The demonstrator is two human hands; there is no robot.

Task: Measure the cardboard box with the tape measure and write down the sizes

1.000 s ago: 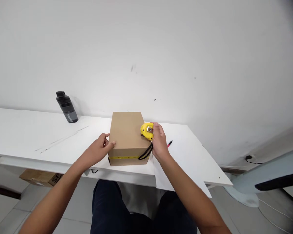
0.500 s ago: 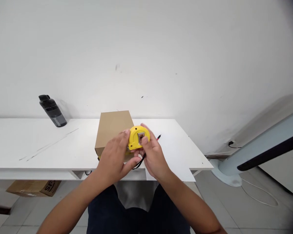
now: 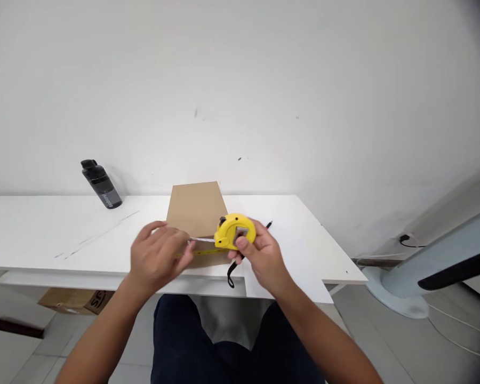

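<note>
My right hand [image 3: 262,256] grips a yellow tape measure [image 3: 234,231] in front of a brown cardboard box [image 3: 197,213] on the white table [image 3: 64,234]. A black wrist strap [image 3: 231,276] dangles under the tape measure. My left hand [image 3: 158,256] pinches the end of the tape blade [image 3: 202,241], which is drawn out a short way to the left. Both hands hover over the box's near edge. A yellow strip [image 3: 208,252] runs along the box's front face.
A black water bottle [image 3: 101,184] stands at the back left against the white wall. A red-tipped pen [image 3: 268,225] lies right of the box. A cardboard box [image 3: 74,300] sits on the floor under the table. A pale fan base [image 3: 396,293] and cable are at the right.
My right hand lifted the tape measure off the box's side toward me. My left hand left the box, met the tape measure, and now pulls the blade out leftward.
</note>
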